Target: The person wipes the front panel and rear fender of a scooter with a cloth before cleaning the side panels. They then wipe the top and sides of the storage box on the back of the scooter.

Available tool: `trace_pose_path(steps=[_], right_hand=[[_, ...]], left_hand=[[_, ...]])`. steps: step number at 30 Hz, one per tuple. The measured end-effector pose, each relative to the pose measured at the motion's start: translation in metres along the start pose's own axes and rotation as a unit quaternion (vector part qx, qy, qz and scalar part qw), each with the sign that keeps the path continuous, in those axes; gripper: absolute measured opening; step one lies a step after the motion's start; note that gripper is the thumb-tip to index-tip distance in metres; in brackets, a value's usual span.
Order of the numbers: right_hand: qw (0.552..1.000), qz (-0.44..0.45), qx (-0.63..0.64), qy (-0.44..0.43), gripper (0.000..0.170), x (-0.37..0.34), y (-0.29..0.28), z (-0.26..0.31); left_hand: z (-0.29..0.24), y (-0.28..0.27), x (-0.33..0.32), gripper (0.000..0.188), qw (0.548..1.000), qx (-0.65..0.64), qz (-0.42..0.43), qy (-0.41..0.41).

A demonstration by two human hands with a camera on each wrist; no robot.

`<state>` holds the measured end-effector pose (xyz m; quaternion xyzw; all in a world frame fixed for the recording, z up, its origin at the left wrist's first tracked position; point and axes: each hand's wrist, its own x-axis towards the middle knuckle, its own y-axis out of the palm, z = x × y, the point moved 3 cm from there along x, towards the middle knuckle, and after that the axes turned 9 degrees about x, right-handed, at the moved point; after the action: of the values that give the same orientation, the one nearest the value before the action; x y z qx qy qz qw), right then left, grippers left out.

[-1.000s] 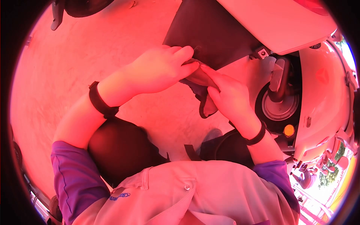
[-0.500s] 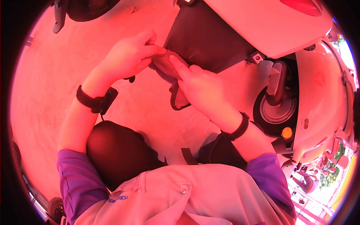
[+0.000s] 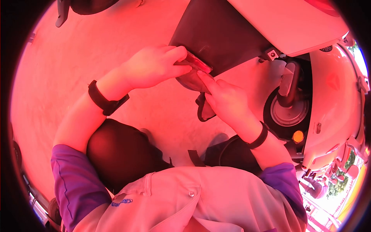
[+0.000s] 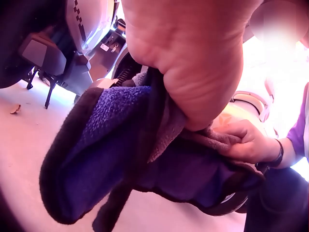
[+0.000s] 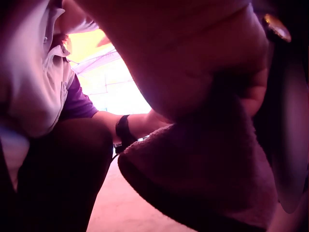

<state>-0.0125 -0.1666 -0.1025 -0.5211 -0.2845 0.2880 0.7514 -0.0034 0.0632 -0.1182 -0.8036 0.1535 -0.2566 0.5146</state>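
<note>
A fleecy cloth (image 4: 104,154) with blue and pale faces and a dark bound edge hangs folded between both hands. My left hand (image 3: 158,66) grips its upper end, at the lower edge of a dark panel (image 3: 220,34). My right hand (image 3: 232,102) pinches the cloth a little lower, index finger stretched along it. A glossy red strip (image 3: 201,63) shows along the panel's edge, just above the fingertips. In the right wrist view, the cloth (image 5: 193,169) droops in shadow below the right hand, whose fingertips are partly hidden.
The panel hangs below a pale scooter body (image 3: 293,23). On the right are a wheel (image 3: 288,110), an orange reflector (image 3: 298,137) and another pale scooter (image 3: 334,89). A dark-clad knee (image 3: 119,150) is below the left arm. Pale floor (image 3: 77,46) extends leftward.
Both hands and the cloth swung left along the panel's edge by half a second ago, then came back right. The red strip between the hands now shows.
</note>
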Motion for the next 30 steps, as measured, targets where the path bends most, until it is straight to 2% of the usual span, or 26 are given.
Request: trace_pose_path(steps=[2,8,11,14,17,20,21,23,25,27,28,30], right_hand=[[1.0,-0.007,-0.01,-0.002,0.061,0.003,0.003,0.004],[0.998,0.022,-0.06,0.02,0.062,0.031,0.022,0.03],[0.997,0.031,-0.064,0.024,0.062,0.036,0.03,0.03],[0.998,0.028,-0.057,0.019,0.061,0.03,0.027,0.026],[0.997,0.036,-0.05,0.035,0.06,0.017,0.013,0.017],[0.996,0.06,-0.03,0.065,0.059,-0.001,-0.003,0.01],[0.995,0.064,-0.023,0.067,0.059,-0.005,-0.008,0.007],[0.996,0.068,-0.006,0.061,0.059,-0.009,-0.013,0.007],[0.997,0.068,0.015,0.046,0.059,-0.007,-0.017,0.009],[1.0,0.016,0.021,0.003,0.061,0.002,-0.023,0.018],[0.999,-0.012,0.026,-0.019,0.062,0.007,-0.024,0.022],[0.999,-0.028,0.023,-0.006,0.063,0.02,-0.023,0.024]], left_hand=[[0.001,-0.011,0.003,0.012,0.995,-0.038,0.026,-0.087],[0.025,-0.019,-0.003,0.012,0.996,0.08,-0.048,-0.004],[0.029,-0.025,-0.001,0.012,0.996,0.034,-0.027,-0.073],[0.02,-0.027,0.004,0.008,0.996,0.035,0.0,-0.087],[-0.007,-0.023,0.01,0.009,0.999,0.043,-0.017,-0.019],[-0.022,-0.011,0.013,0.016,0.997,-0.078,-0.006,-0.023],[-0.024,-0.007,0.013,0.011,0.993,-0.116,0.009,-0.033],[-0.019,0.0,0.013,0.015,0.971,-0.19,0.127,-0.066],[-0.017,-0.01,0.011,0.022,0.981,-0.142,0.134,-0.021],[-0.016,-0.034,0.007,0.03,0.994,0.034,0.03,0.1],[-0.012,-0.039,0.006,0.031,0.997,0.028,-0.013,0.068],[0.0,-0.048,0.004,0.031,0.995,0.02,-0.102,0.004]])
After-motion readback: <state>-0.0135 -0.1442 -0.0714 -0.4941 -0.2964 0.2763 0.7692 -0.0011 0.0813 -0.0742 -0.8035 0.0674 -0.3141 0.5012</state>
